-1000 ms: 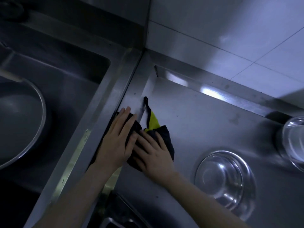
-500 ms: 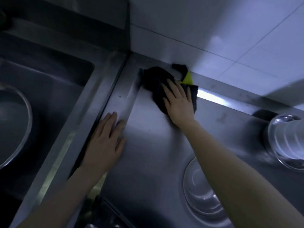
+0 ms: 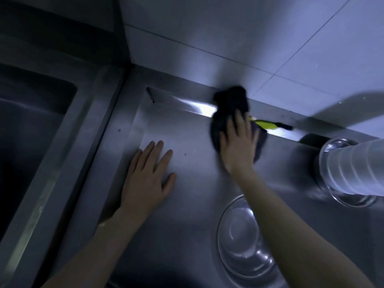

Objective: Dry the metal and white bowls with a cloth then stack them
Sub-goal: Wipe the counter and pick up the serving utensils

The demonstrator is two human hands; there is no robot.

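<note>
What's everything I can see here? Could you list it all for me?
Cloth: one, dark with a yellow tag, on the counter by the back ledge, under the right hand.
Metal bowl: one, shiny steel, on the counter near the front, partly behind the right forearm.
Stack of bowls: one stack, white ones nested in a shiny one, at the right edge.
Counter: one, steel.
Sink: one, steel, left.
Wall tiles: pale, behind.
Left hand: flat on the counter.
Right hand: pressing the cloth.

Dark cloth (yellow tag) at backsplash; metal bowl nr front.
</note>
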